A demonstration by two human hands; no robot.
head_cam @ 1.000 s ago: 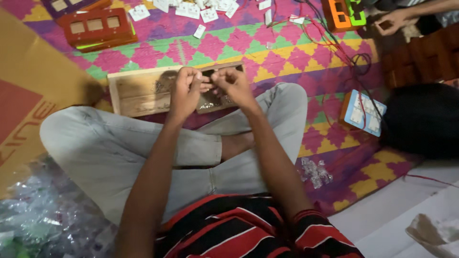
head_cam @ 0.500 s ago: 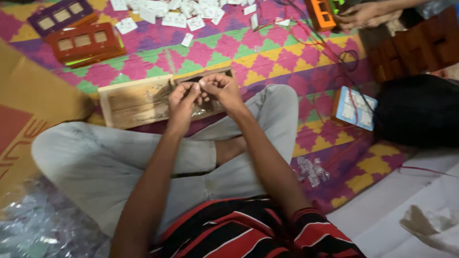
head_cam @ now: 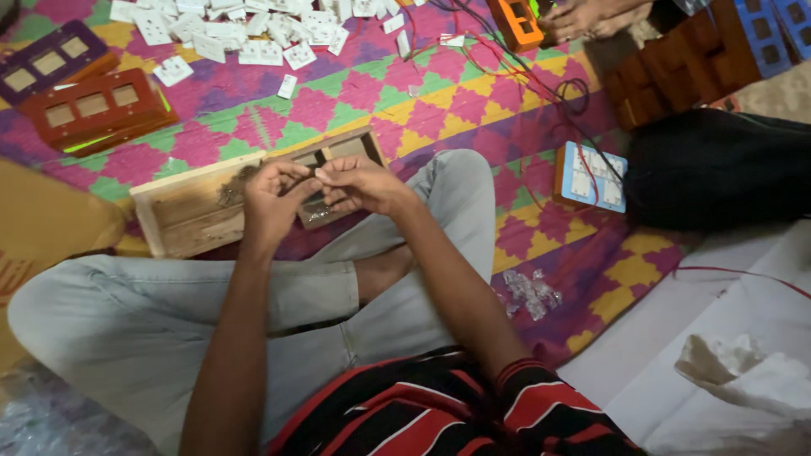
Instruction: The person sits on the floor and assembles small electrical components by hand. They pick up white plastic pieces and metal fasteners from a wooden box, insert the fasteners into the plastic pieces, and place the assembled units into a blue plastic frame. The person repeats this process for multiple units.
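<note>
Just above the wooden tray (head_cam: 182,211) lying crosswise before the knees, the left hand (head_cam: 272,196) and right hand (head_cam: 359,183) meet fingertip to fingertip, pinching something too small to identify.

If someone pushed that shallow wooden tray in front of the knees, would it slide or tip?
The wooden tray lies flat and low on the woven mat, so it probably slides rather than tips. Its plank walls look stiff. Small loose parts inside may rattle or shift.

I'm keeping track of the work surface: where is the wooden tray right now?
In the head view the wooden tray lies left of centre on the patterned mat, before the crossed legs, under the left hand and right hand.
</note>
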